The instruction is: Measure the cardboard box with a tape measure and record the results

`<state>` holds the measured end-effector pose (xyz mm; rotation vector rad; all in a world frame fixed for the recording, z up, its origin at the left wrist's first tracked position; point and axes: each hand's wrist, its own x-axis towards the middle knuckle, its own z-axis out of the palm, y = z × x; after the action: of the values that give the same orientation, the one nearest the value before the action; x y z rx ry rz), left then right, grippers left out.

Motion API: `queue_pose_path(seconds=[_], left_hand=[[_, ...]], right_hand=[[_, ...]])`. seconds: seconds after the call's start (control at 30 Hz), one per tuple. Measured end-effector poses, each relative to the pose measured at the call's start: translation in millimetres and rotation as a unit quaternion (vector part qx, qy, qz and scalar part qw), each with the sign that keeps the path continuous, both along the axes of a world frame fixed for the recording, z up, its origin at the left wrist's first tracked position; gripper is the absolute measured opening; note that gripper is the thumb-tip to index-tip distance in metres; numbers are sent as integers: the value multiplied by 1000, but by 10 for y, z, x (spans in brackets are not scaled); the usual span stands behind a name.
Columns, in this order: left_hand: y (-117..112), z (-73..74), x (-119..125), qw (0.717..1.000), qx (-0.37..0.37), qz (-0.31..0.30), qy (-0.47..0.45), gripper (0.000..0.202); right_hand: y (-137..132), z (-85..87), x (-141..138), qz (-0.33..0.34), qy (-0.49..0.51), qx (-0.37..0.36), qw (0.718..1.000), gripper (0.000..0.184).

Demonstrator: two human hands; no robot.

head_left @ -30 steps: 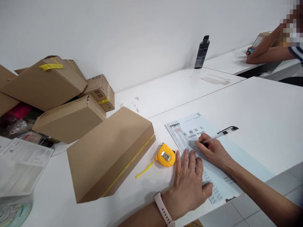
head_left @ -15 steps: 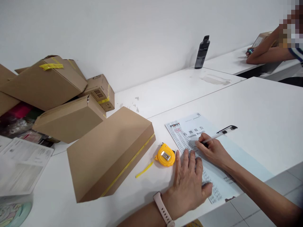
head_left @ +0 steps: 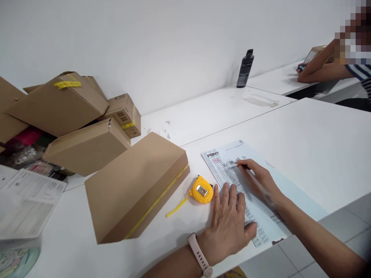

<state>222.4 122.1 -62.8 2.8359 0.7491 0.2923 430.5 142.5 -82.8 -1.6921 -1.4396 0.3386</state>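
Note:
My right hand [head_left: 259, 179] is closed around a pen [head_left: 257, 184], its tip over the printed title of a pale blue testing report [head_left: 292, 185]. The pen's barrel is smeared by motion and slants back over the hand. Fingers spread, my left hand [head_left: 230, 220] lies flat on the report's left edge and the table beside it. Just left of those fingertips sits a yellow tape measure [head_left: 202, 190] with a short length of its blade pulled out. A closed cardboard box [head_left: 136, 177] with yellow tape along its side stands left of the tape measure.
More cardboard boxes [head_left: 87, 143] are piled at the left against the wall, above printed sheets [head_left: 29, 204]. A dark bottle [head_left: 245, 69] stands at the back of the white table [head_left: 324, 150]. Another person's arm [head_left: 324, 73] rests on the far table at the right.
My right hand has moved up the report to the title, and the pen has tipped from pointing up right to lying back over the hand. My left hand stays flat. The view has shifted slightly.

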Motion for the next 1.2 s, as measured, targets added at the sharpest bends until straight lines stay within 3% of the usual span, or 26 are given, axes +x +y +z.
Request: queue_pose_path(seconds=[0.1, 0.23, 0.4, 0.57, 0.6, 0.67, 0.7, 0.8, 0.87, 0.93, 1.03, 1.1, 1.2], left_hand=[[24, 3, 3, 998, 14, 43, -48, 53], [159, 75, -93, 985, 15, 157, -70, 34], [357, 119, -332, 964, -27, 249, -92, 59], [258, 204, -490, 951, -103, 252, -145, 67], [168, 238, -539, 951, -117, 243, -153, 72], [-67, 300, -679, 947, -155, 220, -175, 83], [-194, 321, -768, 943, -185, 206, -186, 88], [-512, 328, -1066, 896, -341, 180, -221, 102], [-618, 303, -1248, 850, -433, 179, -239, 113], [-642, 296, -1418, 804, -492, 205, -262, 115], [-607, 390, -1742, 750, -508, 302, -298, 90], [-589, 533, -2055, 732, -466, 367, -335, 83], [-588, 805, -2605, 731, -377, 408, -396, 99]], right_hand=[[29, -58, 29, 30, -82, 24, 996, 34], [39, -136, 47, 8, -110, 14, 994, 50], [63, -118, 50, -42, -94, 29, 994, 46], [-101, 189, -181, -77, -64, 112, 989, 35], [-192, 271, -278, -53, -29, 98, 993, 35], [-421, 415, -509, 49, 94, 0, 994, 41], [-547, 469, -636, 127, 169, -76, 974, 48], [-886, 544, -995, 277, 316, -189, 887, 60], [-1031, 538, -1168, 294, 343, -201, 869, 58], [-1092, 524, -1246, 292, 347, -202, 868, 54], [-1002, 572, -1138, 286, 358, -181, 870, 49], [-808, 682, -935, 245, 362, -142, 888, 47], [-329, 928, -597, 157, 369, -66, 914, 46]])
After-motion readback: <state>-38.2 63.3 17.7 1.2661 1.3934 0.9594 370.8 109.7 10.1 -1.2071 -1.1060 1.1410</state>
